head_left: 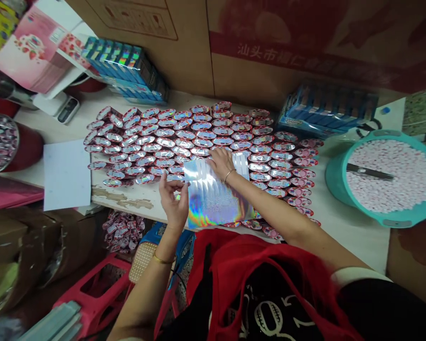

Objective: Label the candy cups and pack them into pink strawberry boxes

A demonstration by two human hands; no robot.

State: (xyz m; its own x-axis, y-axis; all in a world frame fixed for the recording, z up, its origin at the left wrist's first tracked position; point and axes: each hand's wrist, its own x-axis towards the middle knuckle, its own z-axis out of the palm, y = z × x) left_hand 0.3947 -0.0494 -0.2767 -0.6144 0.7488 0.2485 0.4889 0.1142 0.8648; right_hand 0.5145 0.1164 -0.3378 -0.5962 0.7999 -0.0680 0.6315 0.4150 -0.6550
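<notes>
A shiny rainbow-reflecting sheet with pale strips across its upper part lies over rows of small oval-topped packs, near the table's front edge. My right hand rests on the upper part of this sheet, fingers bent and gripping it. Just off the sheet's left edge is my left hand, thumb and fingers curled together. A small glint shows between them, too small to name. The packs stand close together, with silvery ovals on top and red-pink sides.
Blue boxed packs stand at the back left, more blue boxes at the back right. A teal basin of small pale pieces holds a dark flat tool. White paper, a red bucket and a pink stool are leftward.
</notes>
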